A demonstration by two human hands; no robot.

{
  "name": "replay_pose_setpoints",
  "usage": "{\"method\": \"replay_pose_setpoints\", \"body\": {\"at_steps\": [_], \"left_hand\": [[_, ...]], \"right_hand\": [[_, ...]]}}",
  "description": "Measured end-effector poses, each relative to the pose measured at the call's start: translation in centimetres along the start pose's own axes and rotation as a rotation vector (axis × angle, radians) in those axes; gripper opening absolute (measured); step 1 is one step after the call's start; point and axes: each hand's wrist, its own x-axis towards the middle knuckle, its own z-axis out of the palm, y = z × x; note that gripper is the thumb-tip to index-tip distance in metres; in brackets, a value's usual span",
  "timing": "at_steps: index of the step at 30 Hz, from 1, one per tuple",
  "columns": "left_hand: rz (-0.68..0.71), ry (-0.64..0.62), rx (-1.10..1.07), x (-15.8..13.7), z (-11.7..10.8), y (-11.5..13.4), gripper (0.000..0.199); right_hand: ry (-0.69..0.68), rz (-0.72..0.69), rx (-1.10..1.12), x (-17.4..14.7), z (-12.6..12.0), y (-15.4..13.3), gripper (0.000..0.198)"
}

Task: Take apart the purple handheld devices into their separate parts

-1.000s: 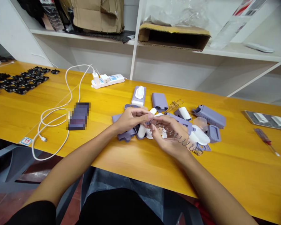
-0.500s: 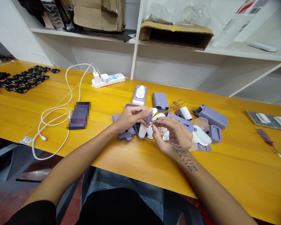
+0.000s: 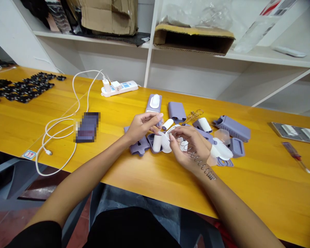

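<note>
My left hand [image 3: 142, 128] is closed, its fingertips pinching a small purple piece [image 3: 159, 123] that they mostly cover. To its right, my right hand [image 3: 193, 146] is curled with thumb and forefinger round one end of a metal coil spring [image 3: 203, 167]. The spring trails back across the palm and over the wrist. A gap separates the two hands. Below the left fingertips lies an open purple housing with a white cylinder [image 3: 157, 143] in it. A white capsule-shaped part [image 3: 167, 124] sits between the hands, and white round parts are partly hidden behind the right hand.
Purple housings [image 3: 177, 112] and a perforated purple case [image 3: 234, 128] lie around the hands, near tangled wire springs [image 3: 195, 116]. A screwdriver [image 3: 296, 156] is at right. At left are a phone-like device [image 3: 87, 127], a white cable [image 3: 79, 98], a power strip [image 3: 121, 88] and black parts [image 3: 23, 88].
My hands have moved apart: the left slightly up and left with the purple piece, the spring's end staying in my right fingers. The white capsule-shaped part between them now shows more fully.
</note>
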Motion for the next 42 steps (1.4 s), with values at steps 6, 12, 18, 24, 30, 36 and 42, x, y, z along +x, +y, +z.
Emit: {"method": "replay_pose_setpoints", "body": {"at_steps": [6, 12, 18, 24, 30, 36, 42], "left_hand": [[0.196, 0.172, 0.595, 0.5, -0.9, -1.0, 0.048], [0.292, 0.108, 1.019, 0.2, -1.5, -1.3, 0.033], [0.262, 0.093, 1.027, 0.3, -1.6, -1.4, 0.032], [0.292, 0.106, 1.193, 0.0, -1.7, -1.6, 0.030], [0.269, 0.070, 1.304, -0.1, -1.9, -1.9, 0.021], [0.366, 0.112, 1.283, 0.1, -2.1, -2.2, 0.016], [0.564, 0.173, 1.201, 0.1, -1.8, -1.9, 0.016]], "right_hand": [[-0.014, -0.032, -0.029, 0.5, -0.1, -0.4, 0.032], [-0.048, -0.071, -0.050, 0.7, 0.0, -0.6, 0.027], [-0.062, -0.079, -0.039, 0.9, 0.0, -0.7, 0.027], [-0.061, -0.072, -0.035, 0.8, -0.1, -0.7, 0.029], [-0.064, 0.052, 0.019, 0.7, -0.2, -0.7, 0.028], [-0.012, 0.264, 0.070, 1.0, -0.2, -0.6, 0.018], [-0.051, 0.419, 0.184, 0.7, 0.1, 0.2, 0.020]]}}
